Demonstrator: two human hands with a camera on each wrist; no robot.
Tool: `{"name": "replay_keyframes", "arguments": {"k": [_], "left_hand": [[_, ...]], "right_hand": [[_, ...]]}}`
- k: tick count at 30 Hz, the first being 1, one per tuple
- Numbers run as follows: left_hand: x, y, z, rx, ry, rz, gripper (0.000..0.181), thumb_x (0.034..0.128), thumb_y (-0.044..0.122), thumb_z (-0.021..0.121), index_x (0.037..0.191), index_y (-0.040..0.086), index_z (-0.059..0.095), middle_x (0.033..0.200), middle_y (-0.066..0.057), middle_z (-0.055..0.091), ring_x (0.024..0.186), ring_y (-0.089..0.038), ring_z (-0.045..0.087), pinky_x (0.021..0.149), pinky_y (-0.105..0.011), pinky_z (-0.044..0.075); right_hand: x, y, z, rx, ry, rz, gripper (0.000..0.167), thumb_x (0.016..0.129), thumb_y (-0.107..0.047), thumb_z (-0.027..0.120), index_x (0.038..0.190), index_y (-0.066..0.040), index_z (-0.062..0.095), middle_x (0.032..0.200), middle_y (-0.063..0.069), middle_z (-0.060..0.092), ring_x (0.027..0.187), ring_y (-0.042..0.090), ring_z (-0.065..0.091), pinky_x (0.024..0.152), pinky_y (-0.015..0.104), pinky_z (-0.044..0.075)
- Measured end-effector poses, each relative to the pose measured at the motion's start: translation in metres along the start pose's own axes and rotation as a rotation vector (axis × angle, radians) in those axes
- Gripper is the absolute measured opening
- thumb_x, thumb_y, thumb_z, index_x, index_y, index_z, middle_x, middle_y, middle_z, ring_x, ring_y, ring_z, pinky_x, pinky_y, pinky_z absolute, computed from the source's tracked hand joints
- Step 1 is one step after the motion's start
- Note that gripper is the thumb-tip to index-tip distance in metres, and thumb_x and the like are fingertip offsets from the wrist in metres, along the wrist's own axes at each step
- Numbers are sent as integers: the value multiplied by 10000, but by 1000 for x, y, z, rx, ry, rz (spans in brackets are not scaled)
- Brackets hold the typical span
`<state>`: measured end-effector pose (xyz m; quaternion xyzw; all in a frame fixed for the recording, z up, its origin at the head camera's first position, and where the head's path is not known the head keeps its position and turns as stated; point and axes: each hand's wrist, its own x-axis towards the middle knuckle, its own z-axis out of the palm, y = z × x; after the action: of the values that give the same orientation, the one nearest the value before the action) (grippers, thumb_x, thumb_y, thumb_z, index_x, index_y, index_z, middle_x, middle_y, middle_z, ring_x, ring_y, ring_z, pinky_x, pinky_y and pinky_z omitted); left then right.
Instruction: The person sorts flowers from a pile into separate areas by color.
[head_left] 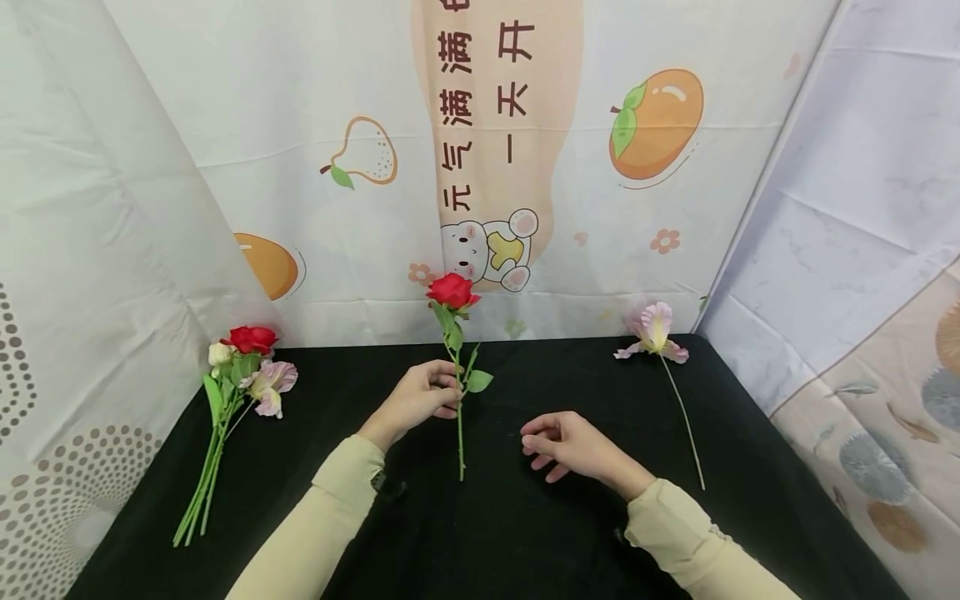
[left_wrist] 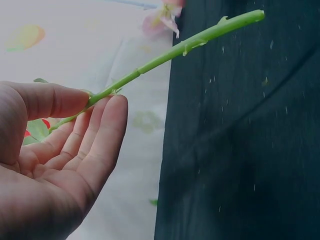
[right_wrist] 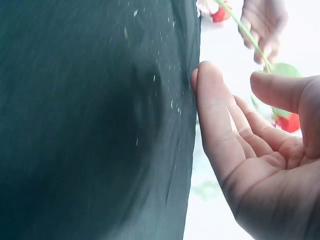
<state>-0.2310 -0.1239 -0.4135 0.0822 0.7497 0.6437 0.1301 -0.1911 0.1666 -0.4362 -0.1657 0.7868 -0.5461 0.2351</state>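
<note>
Centrally, head view, red rose [head_left: 453, 292]: upright in the left hand [head_left: 414, 400]; seemingly light, likely fragile at the bloom.
Left-hand grip: thumb and fingers pinch the stem [head_left: 461, 437] near mid-length.
Right hand [head_left: 573, 446]: apart from the rose, fingers loosely bent, holding nothing.
Left wrist view, stem: slender, green, nubbed; probably stiff, best held along bare lengths.
Right wrist view, dark cloth [right_wrist: 75, 125]: matte, pale-specked.

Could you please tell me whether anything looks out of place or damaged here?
The backdrop looks hung sideways: its printed bear lies on its side. Pale specks, too small to identify, dot the black cloth in both wrist views. The red rose in the left hand shows no plain damage.
</note>
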Motion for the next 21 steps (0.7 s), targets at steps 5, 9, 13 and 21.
{"name": "replay_keyframes", "arguments": {"k": [5,9,13,21], "left_hand": [[7,0,16,-21,-37,18,411,954,-22,645,1347,-64,532,1084,-177,623,978,-428,675,763,-392,622],[12,0,26,-17,-63,37,411,960,-14,645,1351,-68,529,1086,-175,626,958,-380,691,769,-387,621],[15,1,35,-14,-88,52,399,966,-5,643,1346,-66,536,1097,-176,634,952,-344,699,777,-381,619],[19,6,50,-26,-134,64,388,969,-5,640,1339,-60,536,1094,-165,635,883,-250,708,782,-379,618]], "right_hand": [[6,-2,12,23,-24,-10,367,1019,-183,642,1273,81,617,1053,184,720,859,320,724,614,432,620],[9,0,17,13,-29,-12,350,1008,-175,658,1249,78,634,1039,174,730,838,311,729,596,422,619],[11,0,18,3,-27,-8,339,1003,-187,668,1227,67,651,1018,163,734,826,294,733,598,410,621],[11,0,18,5,-16,-11,289,1000,-181,670,1181,44,677,976,148,740,804,290,733,603,402,622]]}}
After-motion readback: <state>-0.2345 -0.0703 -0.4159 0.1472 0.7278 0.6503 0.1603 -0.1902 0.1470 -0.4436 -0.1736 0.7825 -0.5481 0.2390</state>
